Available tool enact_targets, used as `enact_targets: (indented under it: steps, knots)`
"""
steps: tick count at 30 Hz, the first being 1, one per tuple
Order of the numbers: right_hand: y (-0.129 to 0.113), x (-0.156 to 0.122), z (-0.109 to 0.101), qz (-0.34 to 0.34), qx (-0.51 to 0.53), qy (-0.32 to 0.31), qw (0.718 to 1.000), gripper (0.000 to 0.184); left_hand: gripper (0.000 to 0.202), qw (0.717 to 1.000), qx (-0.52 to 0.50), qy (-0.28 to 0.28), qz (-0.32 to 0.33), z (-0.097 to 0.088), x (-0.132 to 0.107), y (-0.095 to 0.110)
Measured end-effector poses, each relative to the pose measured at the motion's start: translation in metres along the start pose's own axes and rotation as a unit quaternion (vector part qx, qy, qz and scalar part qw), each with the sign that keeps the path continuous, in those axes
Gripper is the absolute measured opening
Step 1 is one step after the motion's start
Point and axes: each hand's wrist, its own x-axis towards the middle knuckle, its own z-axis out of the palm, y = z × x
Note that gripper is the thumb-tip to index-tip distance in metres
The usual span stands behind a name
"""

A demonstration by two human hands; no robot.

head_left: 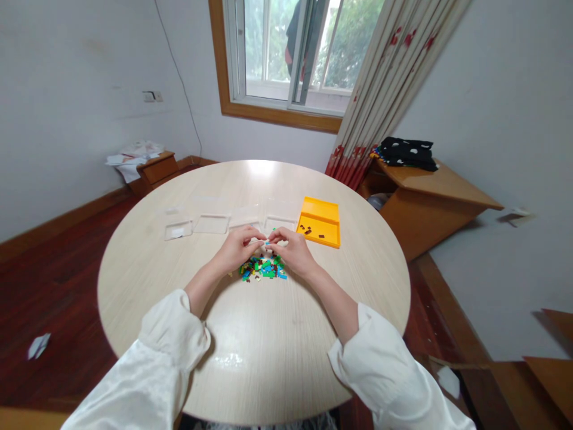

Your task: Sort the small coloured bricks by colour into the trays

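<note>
Head view shows the left hand (239,246) and the right hand (290,248) meeting near the middle of the frame, just above a heap of small bricks (268,274) on the pale surface (268,352). Each grip is pinched closed, fingertips drawn together on a small blue piece (267,243) between the hands. Two pinches facing each other probably serve to steady and turn something so little, and working right by the heap would keep spare bricks within easy reach. The clear boxes (212,224) stand in a row beyond the hands, left of the yellow box (330,228), perhaps set back to leave the near part free. That yellow box lies open with its lid toward the top of the frame, which leaves its brown pieces (306,229) exposed. Fingers hide most of the blue piece, so its pointing and long axis cannot be told. Among the loose bricks, a blue one (282,277) at the heap's lower right lies lengthwise roughly left to right.
</note>
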Motion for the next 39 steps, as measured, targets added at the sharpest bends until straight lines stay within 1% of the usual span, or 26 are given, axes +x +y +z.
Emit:
enact_targets:
  steps: [6,13,20,29,33,39]
  knots:
    - [-0.0001,0.0005,0.0001,0.006,0.015,0.002,1.000,0.011,0.012,1.000,-0.008,-0.022,0.016,-0.0002,-0.0006,0.0003]
    - [-0.0004,-0.0019,0.0008,0.016,0.039,-0.014,0.999,0.013,0.011,1.000,0.010,-0.015,0.012,-0.0005,0.0001,0.0011]
    - [0.0006,-0.0032,0.0003,0.009,0.035,-0.024,0.999,0.017,0.011,1.000,0.026,-0.001,0.007,0.0000,0.0003,-0.0011]
    - [0.0011,-0.0031,0.0010,0.014,0.033,-0.029,0.999,0.023,0.009,1.000,0.015,0.000,-0.004,-0.0008,0.0002,-0.0001]
    - [0.0024,-0.0031,0.0007,0.016,0.028,-0.023,0.999,0.025,0.010,0.999,0.015,0.014,-0.025,-0.0011,0.0009,-0.0015]
    - [0.0060,-0.0003,-0.0016,0.006,-0.019,0.013,1.000,0.023,0.009,0.997,0.019,0.055,-0.047,-0.0022,0.0013,-0.0064]
